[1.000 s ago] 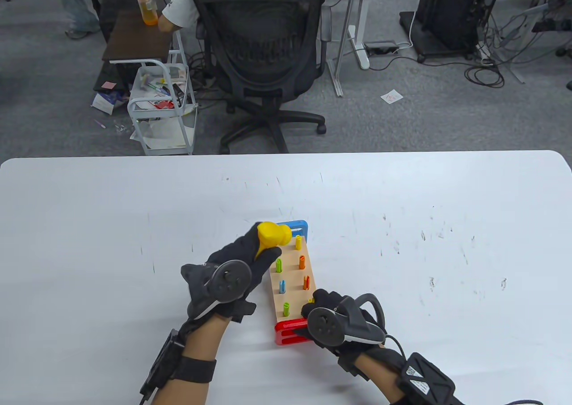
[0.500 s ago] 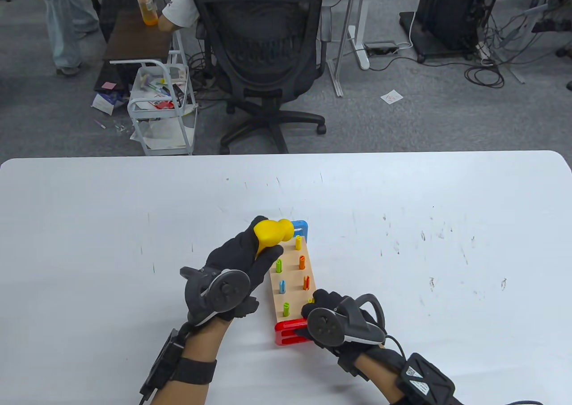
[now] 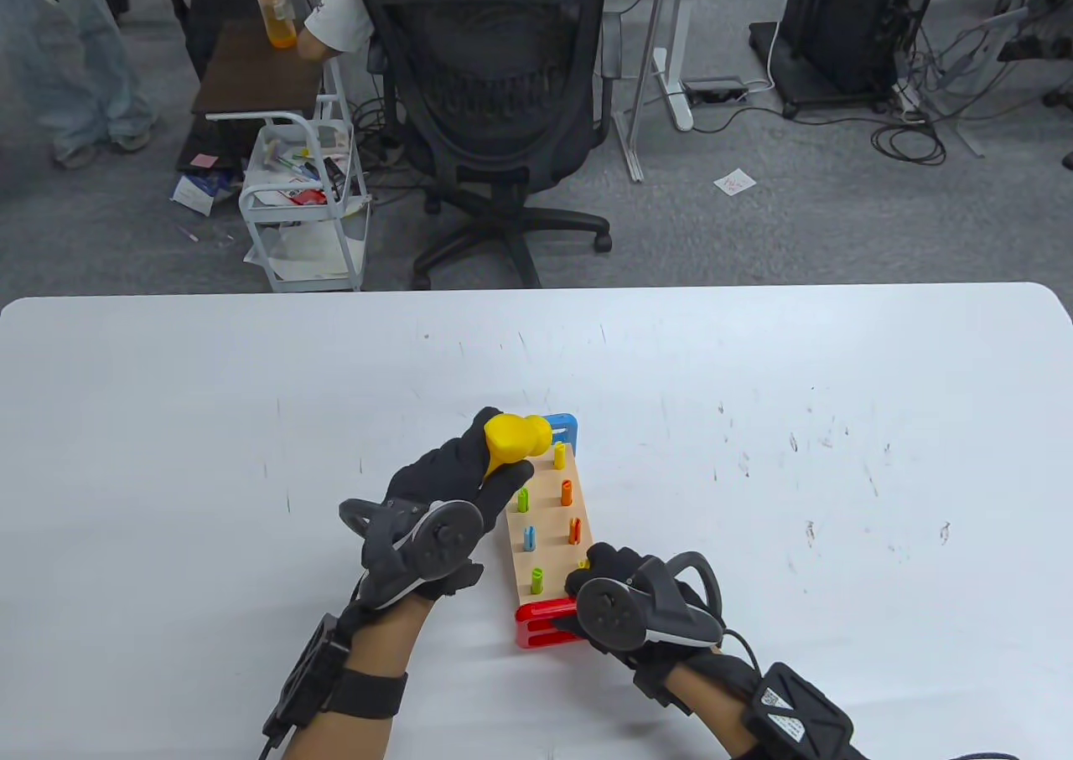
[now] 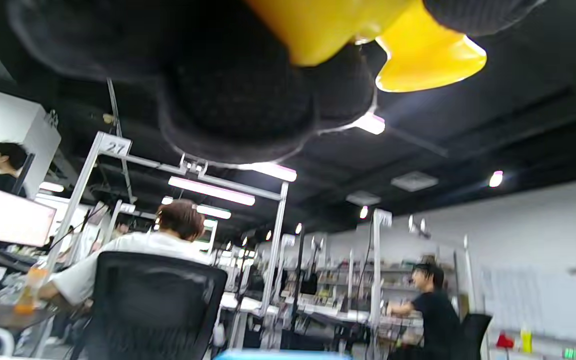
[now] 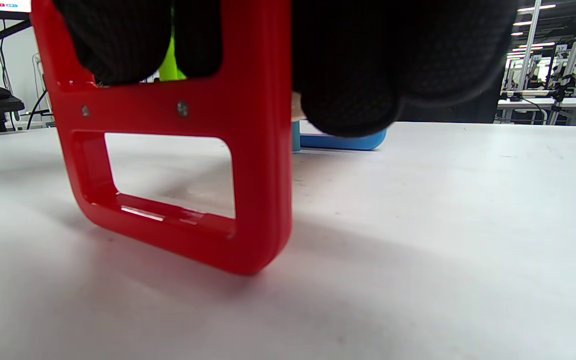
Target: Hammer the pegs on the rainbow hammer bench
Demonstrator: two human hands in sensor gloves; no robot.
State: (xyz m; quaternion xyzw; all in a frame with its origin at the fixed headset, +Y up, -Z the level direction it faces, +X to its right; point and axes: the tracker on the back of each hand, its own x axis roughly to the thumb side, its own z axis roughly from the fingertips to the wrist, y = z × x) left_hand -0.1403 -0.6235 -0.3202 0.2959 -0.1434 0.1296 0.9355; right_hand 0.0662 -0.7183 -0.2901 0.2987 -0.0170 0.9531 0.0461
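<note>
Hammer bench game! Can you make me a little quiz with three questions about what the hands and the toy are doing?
1. True or false: the left hand grips the yellow hammer.
2. Which end of the hammer bench does the right hand hold? A) the blue end B) the red end C) neither
3. Fill in the gap: the hammer's head is up near the ____ end of the bench.

Key
1. True. The fingers curl round the handle, seen in the table view and the left wrist view.
2. B. In the right wrist view the fingers wrap over the red end.
3. Blue.
</note>
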